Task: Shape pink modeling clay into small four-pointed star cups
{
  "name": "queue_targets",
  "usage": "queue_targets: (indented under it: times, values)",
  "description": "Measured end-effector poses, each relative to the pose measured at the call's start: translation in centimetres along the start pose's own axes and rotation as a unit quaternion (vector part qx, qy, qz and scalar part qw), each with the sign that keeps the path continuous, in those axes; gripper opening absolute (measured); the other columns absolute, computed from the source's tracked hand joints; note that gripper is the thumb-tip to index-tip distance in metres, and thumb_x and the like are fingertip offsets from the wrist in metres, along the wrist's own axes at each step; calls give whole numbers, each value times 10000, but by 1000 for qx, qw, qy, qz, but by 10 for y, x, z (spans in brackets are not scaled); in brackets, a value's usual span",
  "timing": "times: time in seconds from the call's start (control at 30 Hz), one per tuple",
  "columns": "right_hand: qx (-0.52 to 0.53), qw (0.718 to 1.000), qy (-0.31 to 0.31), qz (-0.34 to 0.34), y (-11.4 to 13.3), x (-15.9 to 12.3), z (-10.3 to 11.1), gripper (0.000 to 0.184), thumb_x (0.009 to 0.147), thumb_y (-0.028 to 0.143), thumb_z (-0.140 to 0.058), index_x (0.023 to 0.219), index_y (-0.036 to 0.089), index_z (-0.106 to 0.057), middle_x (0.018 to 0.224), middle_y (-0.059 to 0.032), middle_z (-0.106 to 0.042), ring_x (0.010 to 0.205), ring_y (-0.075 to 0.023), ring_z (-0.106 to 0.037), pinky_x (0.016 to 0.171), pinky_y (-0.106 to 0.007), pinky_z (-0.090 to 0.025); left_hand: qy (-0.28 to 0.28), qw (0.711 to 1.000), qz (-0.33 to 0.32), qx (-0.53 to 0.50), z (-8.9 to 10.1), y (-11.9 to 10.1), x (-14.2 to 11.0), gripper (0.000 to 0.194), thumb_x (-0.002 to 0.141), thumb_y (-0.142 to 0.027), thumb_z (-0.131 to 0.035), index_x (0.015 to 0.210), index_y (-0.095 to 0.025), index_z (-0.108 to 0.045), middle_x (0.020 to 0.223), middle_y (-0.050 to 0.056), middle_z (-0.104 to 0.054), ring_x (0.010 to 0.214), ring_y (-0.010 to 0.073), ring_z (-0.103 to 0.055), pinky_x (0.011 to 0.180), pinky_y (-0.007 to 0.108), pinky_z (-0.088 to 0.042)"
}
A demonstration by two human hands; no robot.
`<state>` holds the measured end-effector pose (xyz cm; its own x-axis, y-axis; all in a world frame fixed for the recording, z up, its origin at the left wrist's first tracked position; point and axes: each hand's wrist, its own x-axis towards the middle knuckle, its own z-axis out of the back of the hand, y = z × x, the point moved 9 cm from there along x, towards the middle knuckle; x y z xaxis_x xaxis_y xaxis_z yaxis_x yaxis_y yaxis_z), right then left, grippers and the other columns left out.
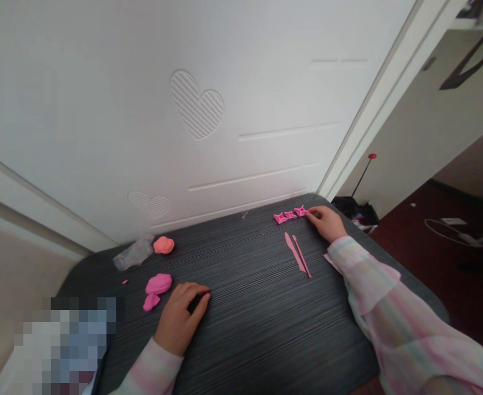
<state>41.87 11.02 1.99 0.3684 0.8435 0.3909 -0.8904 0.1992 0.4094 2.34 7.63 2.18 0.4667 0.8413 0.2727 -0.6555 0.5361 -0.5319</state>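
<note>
Three small pink clay stars with raised points stand in a row near the table's back right edge. My right hand (326, 222) pinches the side of the rightmost clay star (301, 211) between thumb and fingers; the star appears to sit on the table. My left hand (183, 312) rests on the dark table, its fingers curved and apart from the thumb, holding nothing. Just left of it lie a big pink clay lump (158, 283) and a smaller pink lump (151, 302). A pink plastic knife (294, 252) and a thin pink stick tool (302, 256) lie side by side before the stars.
An orange clay lump (164, 245) lies beside a crumpled clear plastic bag (135, 253) at the back left. A tiny pink crumb (125, 282) is nearby. A white door (266, 99) with heart patterns rises behind the dark wood-grain table (241, 329). A blurred-out patch covers the lower left.
</note>
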Motion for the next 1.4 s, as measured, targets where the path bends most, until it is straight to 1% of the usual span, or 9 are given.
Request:
queue_targets:
  times: [0.23,0.43,0.57,0.63,0.7,0.83,0.97,1.23,1.4]
  values:
    - [-9,1000,-9,-18,1,-5,7,304,681,373,-499,869,162,-609,792,-63,-615,649,-172,-510,611,-302,-389,-3,1000,-9,10,-2,-4,-2,152,750,-258,-478,760,-168,-600,751,46,-614,752,160,-556,692,309,-466]
    - [4,995,-80,-56,14,-14,54,339,680,371,-462,854,124,-616,771,-91,-592,644,-173,-488,621,-312,-370,-46,997,-55,27,2,-15,-9,138,763,-185,-455,781,-154,-588,756,47,-592,757,137,-543,700,268,-461]
    - [57,989,-113,-83,43,-30,83,325,671,396,-471,843,167,-626,667,-31,-555,563,-143,-474,584,-288,-376,-144,981,-59,112,31,-10,-15,156,770,-176,-438,823,-156,-583,799,61,-586,795,149,-535,729,267,-449]
    - [91,987,-121,-61,66,-38,89,311,662,395,-483,828,178,-631,675,-24,-559,575,-140,-478,599,-282,-382,-186,967,-10,176,51,1,-19,168,771,-195,-434,850,-156,-578,836,73,-587,832,172,-528,767,294,-431]
    - [121,985,-121,-37,86,-44,90,283,663,393,-491,797,186,-631,703,-24,-579,600,-141,-484,616,-279,-386,-178,956,74,223,66,20,-21,180,767,-245,-439,858,-155,-566,863,82,-584,842,194,-526,773,315,-418]
    - [186,977,-101,-9,117,-51,77,255,685,390,-496,769,183,-619,729,-29,-600,623,-141,-502,629,-276,-396,-75,931,280,222,73,61,-32,297,731,-435,-452,834,-165,-518,869,76,-574,800,207,-551,644,297,-424]
    - [228,971,-53,53,152,-59,49,255,728,382,-469,792,177,-605,736,-34,-599,656,-150,-513,648,-289,-401,-4,930,324,175,60,72,-35,260,690,-431,-501,769,-184,-484,831,53,-579,795,203,-558,611,272,-395]
    - [253,955,46,150,189,-91,-8,215,775,336,-421,779,185,-575,736,-48,-596,649,-159,-522,622,-305,-428,-88,947,298,83,66,81,-37,92,688,-188,-454,724,-181,-539,783,49,-586,769,194,-559,686,303,-398]
    - [249,948,74,185,200,-104,-20,202,780,310,-417,773,185,-576,724,-46,-601,630,-159,-529,608,-302,-438,-166,945,279,-44,76,84,-38,167,687,-283,-502,783,-171,-580,776,42,-616,718,171,-579,686,292,-437]
